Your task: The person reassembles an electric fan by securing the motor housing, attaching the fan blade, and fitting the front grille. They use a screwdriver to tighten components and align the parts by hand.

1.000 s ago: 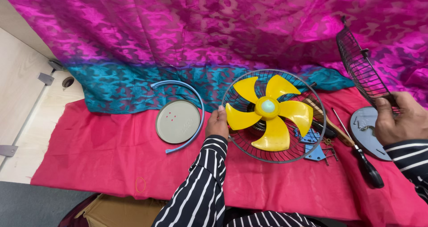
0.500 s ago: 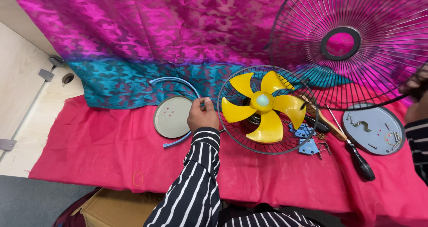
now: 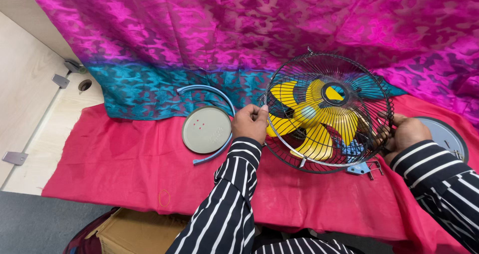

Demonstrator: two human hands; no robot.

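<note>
The person is fitting the front guard over the yellow blades and onto the rear guard — that is the step in hand, as I judge it. The fan is sitting on the red cloth, right of centre, in front of the magenta and teal drape.

The left hand is closing its fingers on the guard rims at the left edge; the right hand is gripping the rims at the right edge. Both are clamped on wire, not open.

The next move is likely calling for lining the two rims up all round, so they meet flush and the blades stay clear of the wire — the lower edge is looking slightly gapped.

Counting: two guards, five blades on one hub, one round beige plate, one blue curved strip around it, one grey disc behind the right hand, one orange band.
</note>
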